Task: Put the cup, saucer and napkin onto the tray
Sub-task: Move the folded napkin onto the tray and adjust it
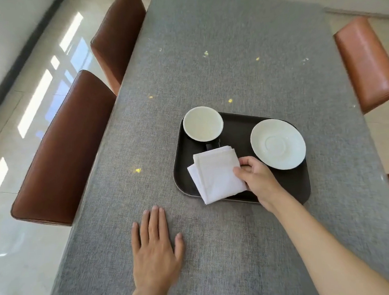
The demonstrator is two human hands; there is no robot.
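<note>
A dark rectangular tray (236,130) lies on the grey tablecloth. A white cup (202,123) with a dark handle stands in the tray's far left corner. A white saucer (278,144) rests at the tray's right side, its edge slightly over the rim. A folded white napkin (214,175) lies on the tray's near left part, one corner hanging over the front rim. My right hand (256,177) pinches the napkin's right edge. My left hand (156,248) lies flat on the cloth, fingers spread, holding nothing.
The grey cloth (228,63) covers a long table. Two brown leather chairs (66,152) stand along the left side, and orange-brown chairs (368,63) along the right. Shiny tiled floor lies to the left.
</note>
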